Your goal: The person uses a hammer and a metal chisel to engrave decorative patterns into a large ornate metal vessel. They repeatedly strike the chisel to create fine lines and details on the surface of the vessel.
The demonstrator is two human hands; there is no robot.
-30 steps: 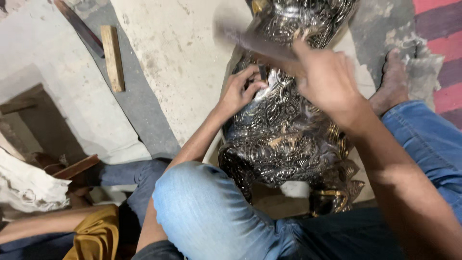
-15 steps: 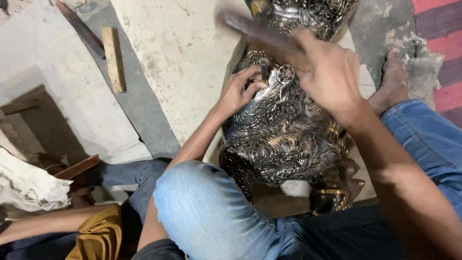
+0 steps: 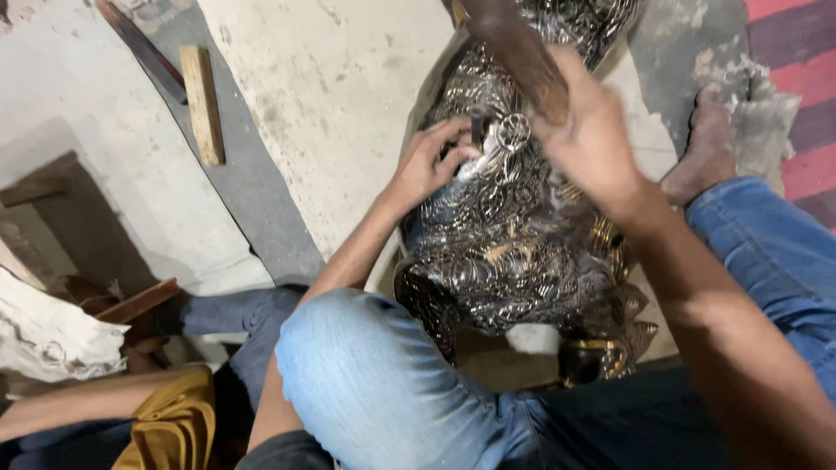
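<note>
A large shiny embossed metal piece point(image 3: 514, 235), silver with some gold tones, lies on the floor between my knees. My left hand point(image 3: 431, 161) presses on its upper part, fingers curled around a small dark tool held against the metal beside a round flower-like ornament point(image 3: 514, 130). My right hand point(image 3: 592, 144) is raised just above it and grips the handle of a wooden mallet point(image 3: 514, 48), which is blurred and angled up to the left over the piece.
A short wooden stick point(image 3: 202, 104) lies on the concrete floor at upper left. My bare foot point(image 3: 705, 148) rests at right, near a striped red mat point(image 3: 801, 87). Another person's arm point(image 3: 78, 405) and yellow cloth point(image 3: 170, 426) are at lower left.
The mallet in my right hand has swung from pointing left to more upright above the metal piece. My left hand stays pressed on the piece.
</note>
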